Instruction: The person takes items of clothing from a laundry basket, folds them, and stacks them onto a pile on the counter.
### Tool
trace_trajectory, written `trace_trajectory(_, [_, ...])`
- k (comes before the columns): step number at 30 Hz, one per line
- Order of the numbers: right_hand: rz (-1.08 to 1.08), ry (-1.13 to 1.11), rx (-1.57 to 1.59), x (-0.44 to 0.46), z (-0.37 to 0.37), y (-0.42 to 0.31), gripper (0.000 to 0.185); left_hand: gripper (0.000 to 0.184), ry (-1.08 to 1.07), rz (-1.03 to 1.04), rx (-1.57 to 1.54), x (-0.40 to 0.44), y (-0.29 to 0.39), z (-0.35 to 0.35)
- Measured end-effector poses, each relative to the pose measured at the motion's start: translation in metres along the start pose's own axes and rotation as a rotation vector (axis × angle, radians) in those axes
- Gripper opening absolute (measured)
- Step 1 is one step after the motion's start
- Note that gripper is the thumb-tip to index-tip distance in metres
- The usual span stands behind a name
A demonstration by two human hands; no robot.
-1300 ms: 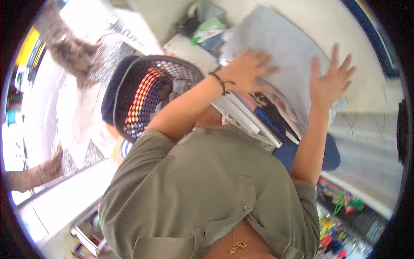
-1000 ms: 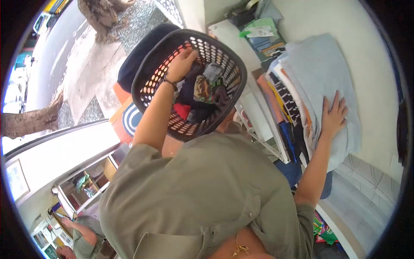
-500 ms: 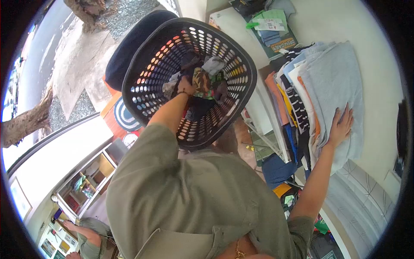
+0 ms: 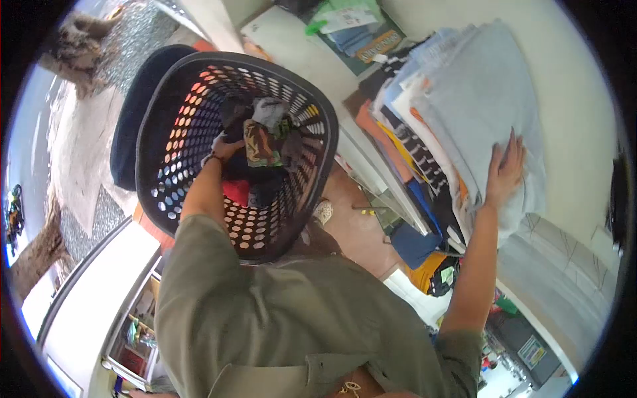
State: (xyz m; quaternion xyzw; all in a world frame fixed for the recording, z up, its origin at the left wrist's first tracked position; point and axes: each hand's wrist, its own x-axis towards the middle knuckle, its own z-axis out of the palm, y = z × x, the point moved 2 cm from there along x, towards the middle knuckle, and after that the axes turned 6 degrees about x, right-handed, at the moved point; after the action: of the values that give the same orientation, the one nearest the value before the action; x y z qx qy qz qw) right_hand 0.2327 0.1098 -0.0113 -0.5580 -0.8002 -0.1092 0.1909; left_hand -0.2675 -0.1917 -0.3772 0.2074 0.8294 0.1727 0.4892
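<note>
A large black perforated basket [image 4: 318,192] holds small clothes: a camouflage piece [image 4: 262,144], a grey one [image 4: 271,111], a red one [image 4: 235,191] and dark ones. Inside it, my left hand [image 4: 229,148], with a dark bracelet at the wrist, has its fingers curled on dark cloth [image 4: 239,126] beside the camouflage piece; the fingertips are partly hidden. My right hand [image 4: 507,171] lies with fingers spread on a light blue-grey garment [image 4: 474,93], the top of a tall stack of folded clothes in white, orange, yellow, black and blue. It holds nothing.
A dark rounded object [image 4: 136,119] stands behind the basket at the left. Green plastic packaging [image 4: 345,20] and folded denim lie beyond the stack. Below are a blue cushion-like thing [image 4: 415,244] and yellow cloth [image 4: 424,270]. Tree trunks [image 4: 40,255] show outside at the left.
My left hand has gone from the basket's far side down into the clothes. My right hand, raised at first, has come down onto the stack. The view has swung, shifting the basket leftward since half a second ago.
</note>
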Motion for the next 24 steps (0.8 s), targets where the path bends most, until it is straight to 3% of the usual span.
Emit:
trace_trajectory(3, [0.025, 0.028, -0.043, -0.001, -0.001, -0.015, 0.052, 0.092, 0.023, 0.038, -0.068, 0.056, -0.061, 0.022])
trace_trajectory(6, [0.039, 0.043, -0.018, 0.000, -0.003, -0.018, 0.053, 0.113, 0.110, 0.098, 0.252, 0.027, -0.029, 0.014])
trace_trajectory(7, [0.035, 0.048, -0.014, 0.000, -0.001, -0.017, 0.054, 0.113, 0.217, 0.023, 0.320, -0.007, -0.004, 0.006])
trace_trajectory(10, [0.042, 0.064, -0.010, -0.002, 0.000, -0.015, 0.056, 0.110, 0.270, -0.164, 0.350, -0.050, 0.031, 0.008])
trace_trajectory(11, [0.057, 0.060, -0.012, -0.003, -0.001, -0.018, 0.056, 0.099, 0.434, -0.225, 0.464, -0.051, 0.024, 0.017])
trace_trajectory(14, [0.066, 0.068, -0.019, -0.002, -0.003, -0.017, 0.057, 0.099, 0.434, -0.253, 0.449, -0.056, 0.030, 0.023])
trace_trajectory(16, [0.060, 0.060, -0.016, -0.004, -0.003, -0.017, 0.057, 0.097, 0.183, -0.340, 0.539, -0.053, 0.028, 0.017])
trace_trajectory(19, [0.057, 0.080, -0.052, -0.004, -0.001, -0.018, 0.058, 0.097, -0.104, -0.079, 0.501, -0.056, 0.032, 0.009])
trace_trajectory(20, [0.059, 0.067, -0.061, -0.004, -0.001, -0.019, 0.058, 0.097, -0.095, -0.011, 0.455, -0.066, 0.035, 0.003])
trace_trajectory(22, [0.069, 0.051, -0.090, -0.003, -0.004, -0.019, 0.058, 0.081, 0.062, 0.212, 0.388, -0.102, 0.056, -0.020])
trace_trajectory(24, [0.072, 0.048, -0.076, -0.003, -0.006, -0.020, 0.057, 0.076, 0.121, 0.283, 0.245, -0.130, 0.065, -0.048])
